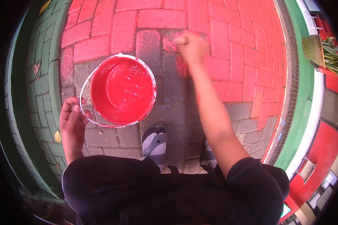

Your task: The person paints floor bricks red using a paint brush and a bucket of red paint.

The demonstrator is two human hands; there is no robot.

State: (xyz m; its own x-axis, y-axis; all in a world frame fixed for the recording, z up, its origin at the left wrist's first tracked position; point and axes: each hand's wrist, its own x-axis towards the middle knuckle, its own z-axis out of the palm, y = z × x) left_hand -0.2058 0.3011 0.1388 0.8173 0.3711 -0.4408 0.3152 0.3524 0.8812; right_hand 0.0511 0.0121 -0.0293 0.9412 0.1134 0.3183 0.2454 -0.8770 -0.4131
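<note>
A round bucket (129, 88) with red paint coating its inside is at the left centre, over the grey pavers. My left hand (74, 120) is closed on its thin white wire handle (82, 88), at the bucket's left side. My right hand (193, 47) is held closed over the edge of the red-painted bricks (229, 45). Something pale and short, perhaps the end of a tool handle, sticks out of its left side. The rest of that object is hidden. Just below lie dark pavers (172, 84) with patchy red paint.
My feet in grey sandals (156, 144) stand on unpainted pavers (124, 137). A green-painted kerb and bricks (45, 108) run along the left. On the right are a drain grate (289, 78), a green strip (298, 123) and a potted plant (331, 58).
</note>
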